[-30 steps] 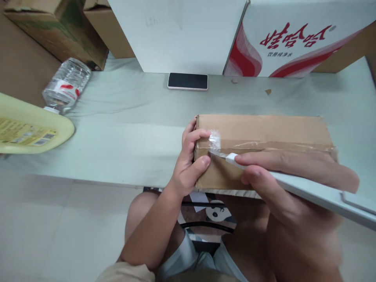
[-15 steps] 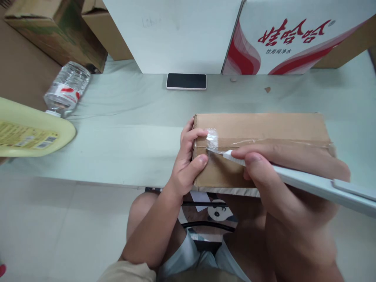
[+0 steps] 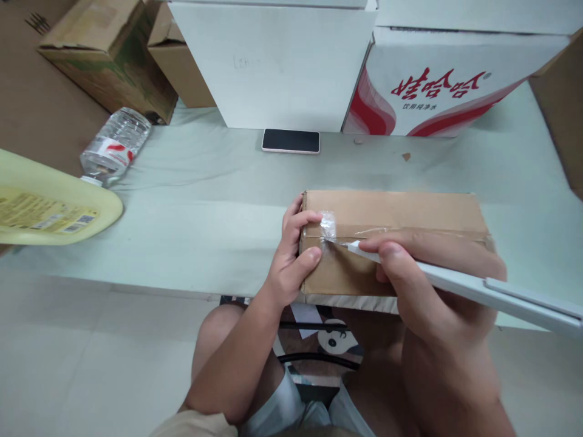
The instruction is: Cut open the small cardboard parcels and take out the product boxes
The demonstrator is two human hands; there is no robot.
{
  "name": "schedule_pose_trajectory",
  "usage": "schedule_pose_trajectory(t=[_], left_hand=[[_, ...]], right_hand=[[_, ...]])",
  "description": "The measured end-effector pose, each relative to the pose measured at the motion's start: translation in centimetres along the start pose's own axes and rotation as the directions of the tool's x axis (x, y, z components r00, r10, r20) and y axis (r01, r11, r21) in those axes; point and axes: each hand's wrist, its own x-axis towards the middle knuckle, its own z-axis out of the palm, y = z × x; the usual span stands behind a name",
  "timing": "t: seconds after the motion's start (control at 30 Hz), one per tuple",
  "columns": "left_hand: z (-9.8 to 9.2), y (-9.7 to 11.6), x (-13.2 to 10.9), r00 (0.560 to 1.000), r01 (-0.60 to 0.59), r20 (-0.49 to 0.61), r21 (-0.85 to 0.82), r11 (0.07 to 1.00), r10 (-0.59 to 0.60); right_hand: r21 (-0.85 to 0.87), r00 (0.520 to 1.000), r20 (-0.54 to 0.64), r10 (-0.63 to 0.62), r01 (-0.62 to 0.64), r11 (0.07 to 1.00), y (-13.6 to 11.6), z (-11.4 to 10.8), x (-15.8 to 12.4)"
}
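Observation:
A brown cardboard box [image 3: 392,209] lies at the table's front edge. My left hand [image 3: 291,261] is wrapped around its left end, thumb and fingers pressed on the top. Close to these fingers, a strip of clear tape [image 3: 328,224] crosses the lid seam. My right hand [image 3: 437,279] is closed around a long white craft knife [image 3: 473,285], with the index finger stretched along it. The knife's thin metal tip touches the seam at the tape. My right hand covers the front right part of the box.
A phone [image 3: 291,141] lies behind the box, before a white carton [image 3: 282,67] and a red-and-white carton [image 3: 419,91]. Small scraps [image 3: 406,156] are on the table. At left are a clear water bottle [image 3: 116,145], a yellow bottle [image 3: 54,200] and a brown carton [image 3: 113,60].
The camera view has shifted, so the table and box appear lower. The knife tip stays at the tape near the box's left end, and both hands keep their hold.

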Motion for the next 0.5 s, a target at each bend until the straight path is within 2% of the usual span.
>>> schedule_pose_trajectory(t=[0.13,0.37,0.5], left_hand=[[0.1,0.0,-0.1,1.0,-0.007,0.005,-0.004,1.0,0.007],[0.0,-0.3,-0.2,1.0,-0.016,0.025,-0.032,0.999,0.016],[-0.1,-0.5,-0.1,0.999,-0.008,0.042,-0.022,1.0,0.009]], right_hand=[[-0.012,0.999,0.014,-0.042,0.043,0.999,0.3,-0.3,0.0],[-0.067,0.998,-0.058,0.029,-0.033,0.997,-0.6,0.1,-0.5],[-0.049,0.999,-0.014,-0.042,0.041,0.998,0.4,-0.4,-0.3]])
